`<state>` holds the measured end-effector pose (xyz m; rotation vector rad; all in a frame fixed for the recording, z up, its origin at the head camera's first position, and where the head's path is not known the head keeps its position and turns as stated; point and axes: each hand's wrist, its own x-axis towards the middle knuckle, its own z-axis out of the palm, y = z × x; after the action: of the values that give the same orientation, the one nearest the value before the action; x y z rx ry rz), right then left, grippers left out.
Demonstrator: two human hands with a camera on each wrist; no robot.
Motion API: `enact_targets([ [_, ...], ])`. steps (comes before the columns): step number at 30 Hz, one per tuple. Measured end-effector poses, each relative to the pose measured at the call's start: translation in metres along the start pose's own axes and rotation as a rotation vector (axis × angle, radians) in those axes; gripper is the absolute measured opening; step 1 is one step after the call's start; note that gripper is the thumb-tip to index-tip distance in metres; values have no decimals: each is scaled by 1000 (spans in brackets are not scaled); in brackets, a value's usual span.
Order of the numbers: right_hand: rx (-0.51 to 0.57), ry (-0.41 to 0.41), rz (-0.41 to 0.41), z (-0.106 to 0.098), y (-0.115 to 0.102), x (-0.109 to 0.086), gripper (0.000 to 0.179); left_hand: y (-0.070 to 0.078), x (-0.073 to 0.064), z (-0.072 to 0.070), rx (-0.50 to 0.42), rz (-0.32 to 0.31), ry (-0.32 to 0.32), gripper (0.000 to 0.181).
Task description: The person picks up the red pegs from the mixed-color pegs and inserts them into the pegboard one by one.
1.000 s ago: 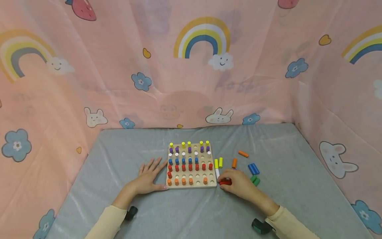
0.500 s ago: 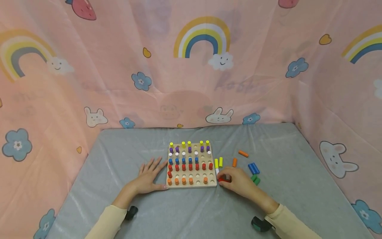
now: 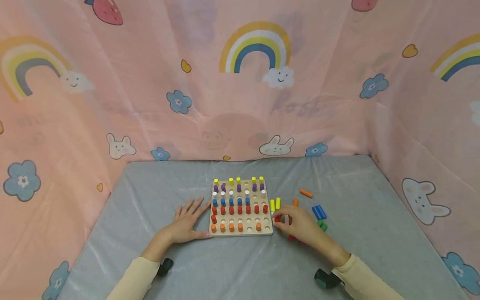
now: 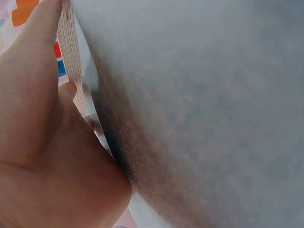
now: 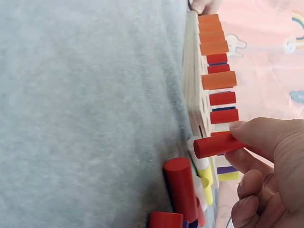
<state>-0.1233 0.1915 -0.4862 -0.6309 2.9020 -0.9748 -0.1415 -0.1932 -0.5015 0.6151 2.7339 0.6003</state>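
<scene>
A wooden pegboard [image 3: 243, 234] carries rows of yellow, purple, white, blue, red and orange pegs, with some bare holes. My left hand [image 3: 185, 225] lies with fingers spread on the table, its index fingertip and thumb at the board's left edge. Just off the board's right side, my right hand [image 3: 301, 225] pinches a red peg [image 5: 213, 145] between thumb and index finger. In the right wrist view the peg is tilted, with its free end pointing away from the fingers. Another red peg [image 5: 182, 186] lies on the cloth below the hand.
Right of the board lie loose pegs: two yellow pegs [image 3: 278, 203], orange pegs [image 3: 306, 193], blue pegs [image 3: 319, 212] and green pegs [image 3: 321, 225]. A white peg [image 5: 200, 162] lies close to the board's edge. Grey cloth [image 3: 232, 271] covers the table, and a pink printed curtain [image 3: 240, 116] hangs behind.
My right hand has lifted slightly with a red peg, and its end now points at the board. Another red peg has come into view under the hand. The left hand stays put.
</scene>
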Motion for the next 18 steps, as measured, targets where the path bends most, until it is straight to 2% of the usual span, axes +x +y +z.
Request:
enact_targets([
  [7,-5,47,-44,-4,-2,4,18,-1,-1,2,-38,42,32,101],
  [18,-4,66,-35,-4,-7,11,17,-1,0,0,-9,8,5,100],
])
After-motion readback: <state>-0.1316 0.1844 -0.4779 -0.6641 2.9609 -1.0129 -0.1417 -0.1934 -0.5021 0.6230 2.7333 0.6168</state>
